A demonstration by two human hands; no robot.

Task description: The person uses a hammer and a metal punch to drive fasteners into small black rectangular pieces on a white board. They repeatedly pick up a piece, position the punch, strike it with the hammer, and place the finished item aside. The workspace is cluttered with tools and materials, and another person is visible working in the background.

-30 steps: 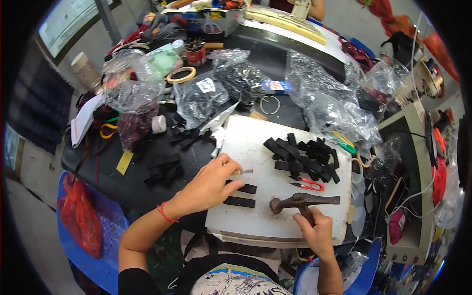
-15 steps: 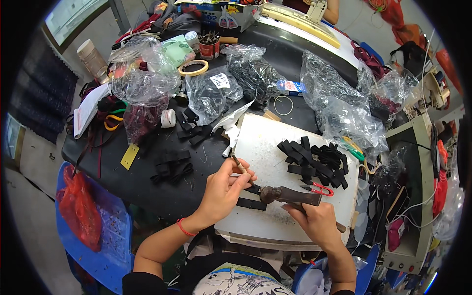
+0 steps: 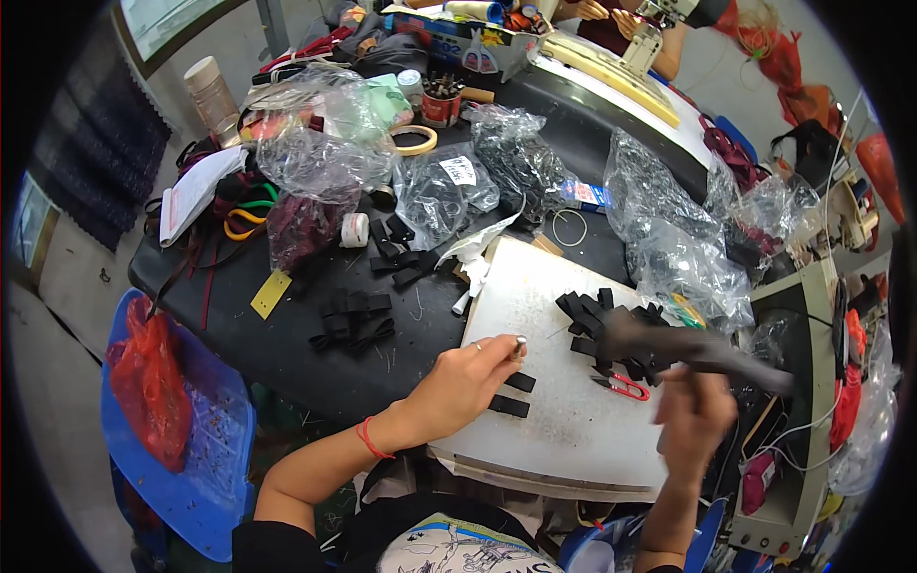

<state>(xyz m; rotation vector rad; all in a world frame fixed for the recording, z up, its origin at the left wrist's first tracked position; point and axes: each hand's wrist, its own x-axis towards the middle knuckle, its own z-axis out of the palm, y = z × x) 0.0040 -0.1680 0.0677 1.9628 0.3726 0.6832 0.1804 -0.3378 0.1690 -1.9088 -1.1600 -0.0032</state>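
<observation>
My left hand (image 3: 466,387) pinches a slim metal punch (image 3: 519,346), its top end toward me. Just below it, black webbing pieces (image 3: 509,406) lie on a white board (image 3: 573,449); the punch's lower end is hidden by my fingers. In my closed right hand (image 3: 695,415) is a hammer (image 3: 693,346), lifted and smeared by motion, its head over the right part of the board. A pile of black webbing pieces (image 3: 585,310) lies partly behind the hammer. Red-handled thread snips (image 3: 626,386) rest beside that pile.
More black webbing pieces (image 3: 351,320) lie on the black table (image 3: 287,349) to the left. Clear plastic bags (image 3: 688,244), a tape roll (image 3: 415,141) and a tin of tools (image 3: 441,102) stand farther back. A co-worker's hands (image 3: 611,14) show by a machine. A blue chair (image 3: 215,458) is at left.
My right hand has swung the hammer up and to the right, away from the punch. My left hand has shifted slightly right and down, still gripping the punch. The whole view has shifted a little.
</observation>
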